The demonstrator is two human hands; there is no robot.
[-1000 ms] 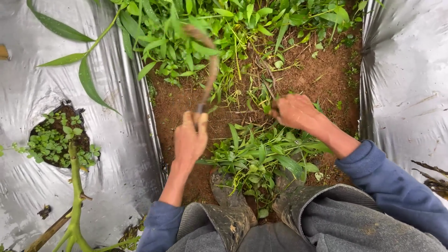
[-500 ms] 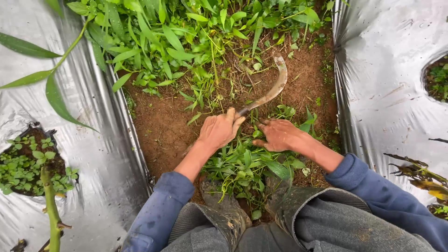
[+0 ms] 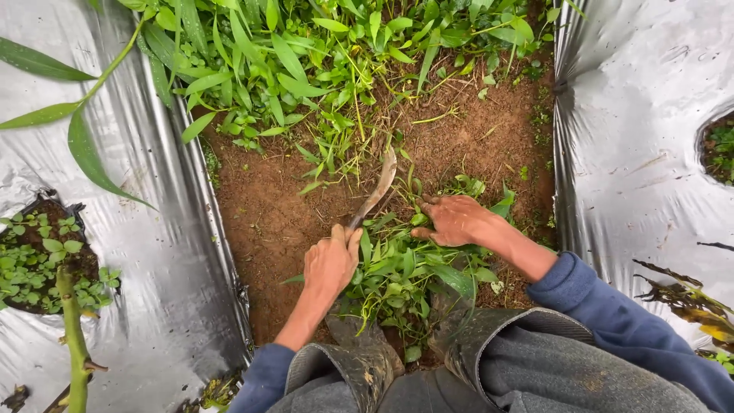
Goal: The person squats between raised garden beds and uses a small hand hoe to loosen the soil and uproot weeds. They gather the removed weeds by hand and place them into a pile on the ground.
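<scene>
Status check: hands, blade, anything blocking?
Left hand gripping curved rusty sickle, blade tip in the weeds. Right hand pressed on pile of cut green weeds. Silver plastic mulch sheets flank the bare soil strip; nothing blocking.

I have one view only: head camera, worn by person, looks steeply down from above. Near range, arm length from ground. Frame takes soil strip (image 3: 267, 222) in middle, silver plastic sheets (image 3: 153, 252) at both sides, boots (image 3: 359, 367) at lower edge, both forearms entering from below.
</scene>
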